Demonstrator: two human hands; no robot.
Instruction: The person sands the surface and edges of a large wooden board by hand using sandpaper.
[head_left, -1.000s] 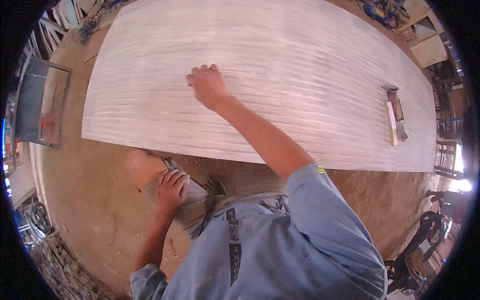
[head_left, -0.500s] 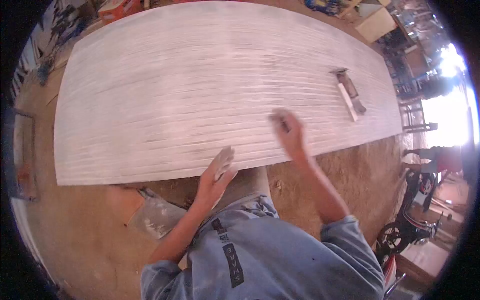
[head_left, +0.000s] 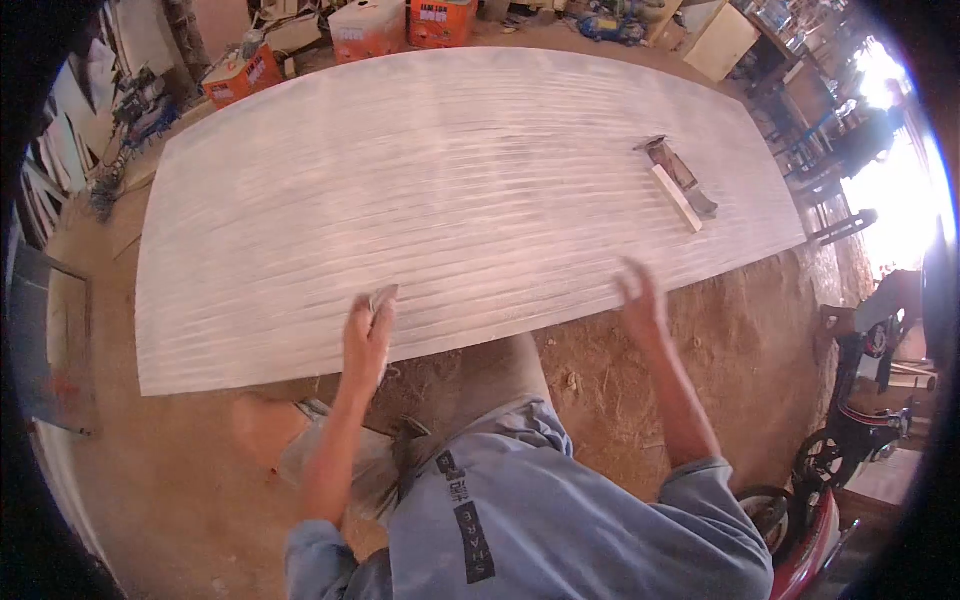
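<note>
Stretching beyond right hand (head_left: 646, 308), loosely spread — and left hand (head_left: 366, 338), grip unclear — ridged panel (head_left: 440, 200)

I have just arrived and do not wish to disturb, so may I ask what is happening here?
A person in a blue shirt is at the near edge of a large, pale, ridged panel. The left hand is by that edge, perhaps with something pale in its grip. The right hand, farther right, is blurred, so I cannot tell whether it holds anything. Toward the panel's right end lie a brown tool and a pale strip, with neither hand on them.
</note>
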